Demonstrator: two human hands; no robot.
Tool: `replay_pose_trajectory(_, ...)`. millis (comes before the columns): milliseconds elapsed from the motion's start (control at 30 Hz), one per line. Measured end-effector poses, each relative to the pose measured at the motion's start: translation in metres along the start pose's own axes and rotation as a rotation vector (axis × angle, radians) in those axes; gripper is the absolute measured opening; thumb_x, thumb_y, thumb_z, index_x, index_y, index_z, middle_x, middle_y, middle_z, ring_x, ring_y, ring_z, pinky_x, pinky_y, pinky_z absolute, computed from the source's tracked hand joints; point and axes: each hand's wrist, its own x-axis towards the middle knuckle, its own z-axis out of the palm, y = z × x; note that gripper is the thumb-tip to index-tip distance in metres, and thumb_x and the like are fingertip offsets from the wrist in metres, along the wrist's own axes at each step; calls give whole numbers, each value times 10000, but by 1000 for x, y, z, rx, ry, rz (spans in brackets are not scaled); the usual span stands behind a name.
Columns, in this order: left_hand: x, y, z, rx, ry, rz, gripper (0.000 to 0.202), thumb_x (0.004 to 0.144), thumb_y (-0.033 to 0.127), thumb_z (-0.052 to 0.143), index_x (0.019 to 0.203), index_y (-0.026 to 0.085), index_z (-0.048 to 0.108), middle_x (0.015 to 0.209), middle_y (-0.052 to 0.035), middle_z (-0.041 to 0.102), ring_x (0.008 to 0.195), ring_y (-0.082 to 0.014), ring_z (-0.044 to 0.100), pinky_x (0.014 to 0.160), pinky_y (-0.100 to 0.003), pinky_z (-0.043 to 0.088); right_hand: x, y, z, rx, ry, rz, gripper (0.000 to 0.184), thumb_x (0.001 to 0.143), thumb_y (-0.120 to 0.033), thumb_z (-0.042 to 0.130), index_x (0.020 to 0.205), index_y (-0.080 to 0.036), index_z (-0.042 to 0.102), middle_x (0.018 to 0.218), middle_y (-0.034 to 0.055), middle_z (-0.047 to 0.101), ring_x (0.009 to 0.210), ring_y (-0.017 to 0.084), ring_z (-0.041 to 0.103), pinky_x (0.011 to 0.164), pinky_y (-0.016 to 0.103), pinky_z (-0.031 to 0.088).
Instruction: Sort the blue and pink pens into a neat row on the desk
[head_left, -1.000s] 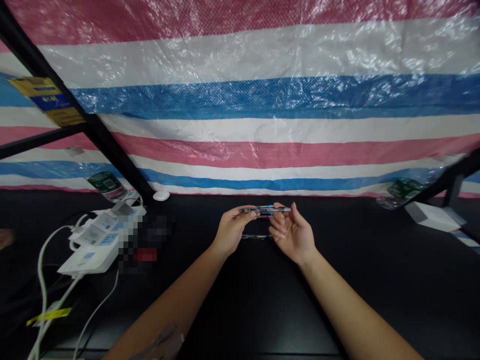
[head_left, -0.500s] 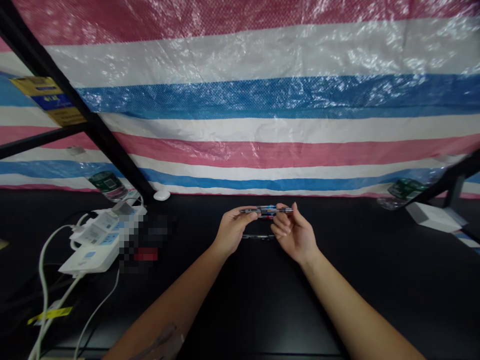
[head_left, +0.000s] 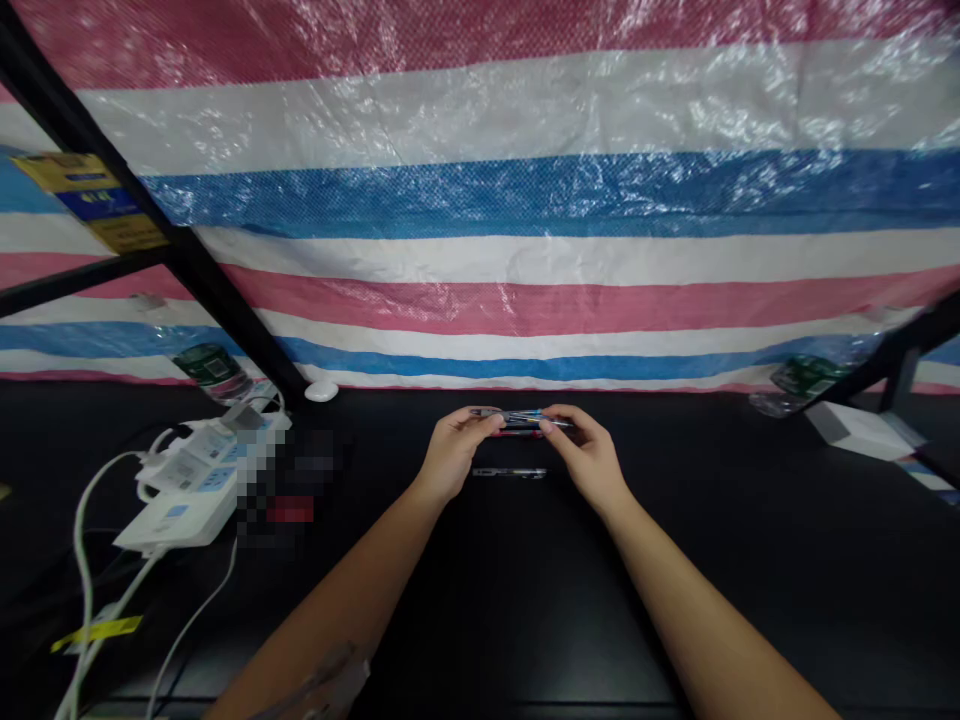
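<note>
The left hand [head_left: 454, 455] is pinching one end of a slim bundle of pens [head_left: 521, 419] between its thumb and curled fingertips, and the right hand [head_left: 589, 460] is pinching the other end the same way, so the fingers of both hands are closed narrowly around the barrels with only a short stretch showing between them. The bundle is lying level in the air above a black tabletop [head_left: 525, 600], with blue and dark barrels showing and a streak of red just beneath them; how many pens it holds is hard to tell. A single dark pen [head_left: 510, 473] is lying on the tabletop just below the hands, not touching them. Off to the left, white power strips [head_left: 184, 480] are sitting in a tangle of white cables [head_left: 82, 570], next to a pixelated patch [head_left: 262, 480] that is hiding whatever lies there. A small white round object [head_left: 322, 391] is resting near the far edge, and a white box [head_left: 859, 430] is lying at the far right. Two clear plastic water bottles with green labels [head_left: 214, 370] are lying against a striped red, white and blue tarpaulin [head_left: 480, 200], which is hanging behind a black metal frame [head_left: 180, 250].
</note>
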Motion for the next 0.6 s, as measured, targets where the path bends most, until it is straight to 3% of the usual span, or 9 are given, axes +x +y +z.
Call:
replay_pose_trajectory(133,9,3,-14,269,-56,7,269,754,324,839,966,174,770,901,-59,757,892,-200,695,935,-371,499,3,10,-5,-281,-119,-106,233,909,-434,690,990,-229,764,961,68,736,847,228,656,732,334,490)
replay_pose_trajectory(233,11,7,-22,578,-104,131,293,784,335,807,1041,204,751,1028,-79,742,989,-236,684,954,-408,495,3,17,-5,-451,-244,-145,200,936,-400,664,941,-242,786,933,64,760,896,249,667,834,375,490)
replay_pose_trajectory(367,4,17,-26,941,-385,368,294,836,334,757,1117,249,743,1127,-80,698,1097,-251,644,1028,-433,465,2,26,-4,-645,-371,-193,203,948,-391,657,907,-260,806,923,62,754,911,257,643,881,407,459)
replay_pose_trajectory(467,-1,20,-26,1095,-565,362,371,813,381,782,1162,265,731,1182,-82,678,1119,-262,631,1024,-418,472,1,28,-4,-693,-419,-204,203,954,-394,653,924,-269,811,913,57,749,923,257,629,884,404,447)
replay_pose_trajectory(600,-3,16,-26,1215,-668,354,299,837,356,761,1119,260,739,1153,-65,686,1074,-252,638,982,-393,484,2,29,-3,-643,-390,-178,241,980,-388,610,907,-251,795,871,51,739,878,244,634,849,386,462)
